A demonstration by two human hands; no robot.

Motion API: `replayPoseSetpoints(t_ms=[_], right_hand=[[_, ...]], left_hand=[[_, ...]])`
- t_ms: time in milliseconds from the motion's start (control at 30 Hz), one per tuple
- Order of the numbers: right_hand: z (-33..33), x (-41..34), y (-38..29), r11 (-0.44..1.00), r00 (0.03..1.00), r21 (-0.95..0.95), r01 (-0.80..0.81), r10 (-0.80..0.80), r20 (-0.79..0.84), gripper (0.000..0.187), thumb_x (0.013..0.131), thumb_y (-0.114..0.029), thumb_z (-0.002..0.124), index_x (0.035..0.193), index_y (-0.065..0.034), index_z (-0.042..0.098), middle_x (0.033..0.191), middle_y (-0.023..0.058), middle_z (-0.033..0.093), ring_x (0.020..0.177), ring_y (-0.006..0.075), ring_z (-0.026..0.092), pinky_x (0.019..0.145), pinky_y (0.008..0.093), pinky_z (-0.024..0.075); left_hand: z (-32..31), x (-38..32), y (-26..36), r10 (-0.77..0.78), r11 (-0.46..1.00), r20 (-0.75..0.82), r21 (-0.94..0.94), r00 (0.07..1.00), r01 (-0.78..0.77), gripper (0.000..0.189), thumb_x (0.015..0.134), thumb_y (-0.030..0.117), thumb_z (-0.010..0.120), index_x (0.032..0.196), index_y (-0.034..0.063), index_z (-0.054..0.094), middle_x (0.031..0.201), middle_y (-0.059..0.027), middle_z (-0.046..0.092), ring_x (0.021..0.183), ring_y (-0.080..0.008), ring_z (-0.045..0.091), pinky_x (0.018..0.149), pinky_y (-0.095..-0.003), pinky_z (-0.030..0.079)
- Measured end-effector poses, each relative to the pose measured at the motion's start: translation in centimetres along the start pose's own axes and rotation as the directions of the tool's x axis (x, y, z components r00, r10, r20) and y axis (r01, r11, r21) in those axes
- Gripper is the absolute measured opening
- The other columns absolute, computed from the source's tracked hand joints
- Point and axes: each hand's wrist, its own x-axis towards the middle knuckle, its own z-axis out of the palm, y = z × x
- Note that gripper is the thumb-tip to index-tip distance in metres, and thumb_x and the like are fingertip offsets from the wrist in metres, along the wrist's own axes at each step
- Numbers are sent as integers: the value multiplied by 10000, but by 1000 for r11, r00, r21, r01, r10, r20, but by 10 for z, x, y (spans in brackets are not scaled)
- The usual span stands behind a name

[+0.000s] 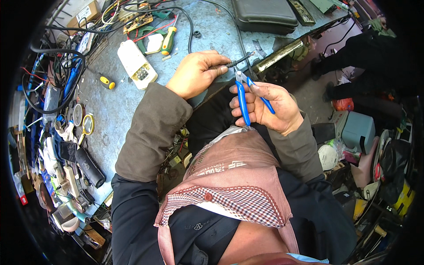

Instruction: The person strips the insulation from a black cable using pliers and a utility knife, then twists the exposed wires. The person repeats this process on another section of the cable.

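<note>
My left hand (198, 74) pinches a black electrical cable (245, 58) between thumb and fingertips near the bench's front edge. A bit of bare or coloured wire shows at the cable's end. In my right hand (273, 104) are blue-handled diagonal cutters (243, 101), handles apart, their jaws up against the cable just beyond my left fingertips. Whether the blades have bitten into the sheath cannot be told. Left of my left hand lies a white plastic housing (132, 59), its near end uncovered over a dark terminal part (142, 74). A small white cover (154, 43) rests beside it.
A green-and-yellow screwdriver (169, 41) and a black-and-yellow one (107, 82) lie on the blue bench (109, 132). A circuit board (138, 20) sits among tangled wires. At the back stands a black case (265, 15). A person's dark-clothed legs (357, 63) are at right.
</note>
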Motion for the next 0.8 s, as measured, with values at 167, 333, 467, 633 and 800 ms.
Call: replayPoseSetpoints(t_ms=[167, 333, 467, 633, 800], right_hand=[[-4, 0, -6, 1000, 1000, 4, -23, 23, -21, 459, 1142, -272, 518, 1406, 98, 585, 1262, 286, 713, 1127, 413, 747, 987, 589, 622], [-1, 0, -6, 1000, 999, -4, -1, 1, -52, 409, 1134, -242, 532, 1345, 94, 632, 1243, 285, 725, 1117, 413, 748, 995, 596, 617], [3, 1, -3, 1000, 996, 26, 15, -13, -85, 396, 1133, -231, 536, 1333, 93, 641, 1221, 280, 730, 1099, 403, 753, 975, 584, 631], [-1, -1, -1, 1000, 994, 6, 20, -19, -108, 469, 1136, -243, 533, 1447, 107, 562, 1236, 251, 715, 1083, 368, 761, 958, 557, 644], [4, -1, 0, 998, 986, -49, 29, -37, -160, 452, 1127, -235, 555, 1429, 100, 583, 1204, 251, 727, 1055, 365, 769, 934, 543, 653]], left_hand=[[-2, 1, -2, 32, 999, 30, 37, 999, -33, 254, 996, 135, 735, 1221, 26, 777, 1043, -140, 756, 993, -311, 742, 884, -378, 575], [-4, 1, 1, 32, 998, 43, 52, 999, -34, 255, 1001, 137, 730, 1226, 25, 774, 1042, -136, 749, 997, -313, 738, 888, -383, 571], [-4, 1, 0, 30, 998, 41, 56, 999, -33, 254, 1006, 137, 726, 1229, 25, 772, 1049, -135, 745, 1008, -318, 736, 893, -386, 567], [-4, 1, 2, 34, 998, 47, 58, 998, -37, 250, 1008, 136, 720, 1226, 27, 775, 1049, -136, 743, 1016, -326, 733, 893, -394, 565], [-5, 2, 0, 48, 996, 58, 69, 997, -52, 251, 1009, 136, 717, 1229, 29, 774, 1053, -141, 745, 1022, -332, 732, 900, -394, 564]])
